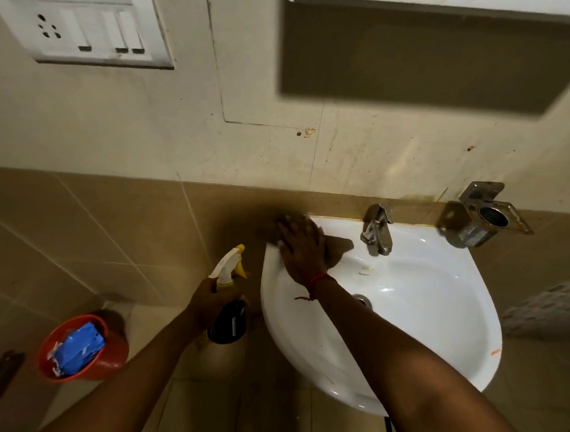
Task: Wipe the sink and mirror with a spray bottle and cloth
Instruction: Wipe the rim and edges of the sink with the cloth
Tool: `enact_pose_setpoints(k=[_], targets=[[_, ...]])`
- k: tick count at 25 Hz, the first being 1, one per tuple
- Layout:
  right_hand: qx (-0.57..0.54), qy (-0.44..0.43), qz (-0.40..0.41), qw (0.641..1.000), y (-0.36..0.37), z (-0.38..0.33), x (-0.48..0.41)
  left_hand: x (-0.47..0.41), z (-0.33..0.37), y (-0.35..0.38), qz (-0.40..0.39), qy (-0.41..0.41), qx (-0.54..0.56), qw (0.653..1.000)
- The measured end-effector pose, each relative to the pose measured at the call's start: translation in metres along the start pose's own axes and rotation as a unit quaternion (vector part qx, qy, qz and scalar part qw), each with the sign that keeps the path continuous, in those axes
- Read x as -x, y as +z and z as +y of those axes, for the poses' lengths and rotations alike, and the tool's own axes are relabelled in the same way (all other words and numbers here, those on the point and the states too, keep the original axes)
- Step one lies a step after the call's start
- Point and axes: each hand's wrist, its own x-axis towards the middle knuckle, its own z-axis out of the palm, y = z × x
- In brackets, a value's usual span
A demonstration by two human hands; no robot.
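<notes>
Pressing my flat right hand point(300, 248) on the soft, limp cloth point(335, 250) at the sink point(435, 318) rim's back-left corner, I judge palm pressure suits it, while my left hand point(209, 302) grips the light bottle point(227, 314) by its neck.

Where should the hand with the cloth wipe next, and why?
Probably slide the right hand and the brown cloth along the back rim toward the tap. The cloth is pressed flat on the sink's back left corner, so the rest of the rim and the bowl look not yet reached. The left hand holds the spray bottle off to the side.
</notes>
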Motion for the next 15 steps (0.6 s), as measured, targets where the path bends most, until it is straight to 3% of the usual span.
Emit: enact_pose_setpoints(k=[3,8,12,15], targets=[[-0.083,-0.098,-0.052,0.990,0.000,-0.025,0.022,0.010,-0.008,-0.006,0.015,-0.008,-0.004,1.000],[-0.170,-0.135,-0.121,0.969,-0.013,-0.054,0.095,0.036,-0.005,-0.005,0.028,-0.015,-0.010,0.999],[-0.092,-0.147,-0.122,0.977,-0.003,-0.062,0.103,0.044,-0.001,-0.006,0.026,-0.006,-0.013,1.000],[-0.019,-0.115,-0.159,0.980,0.004,-0.067,0.041,0.043,-0.006,-0.011,0.024,0.021,-0.017,0.999]])
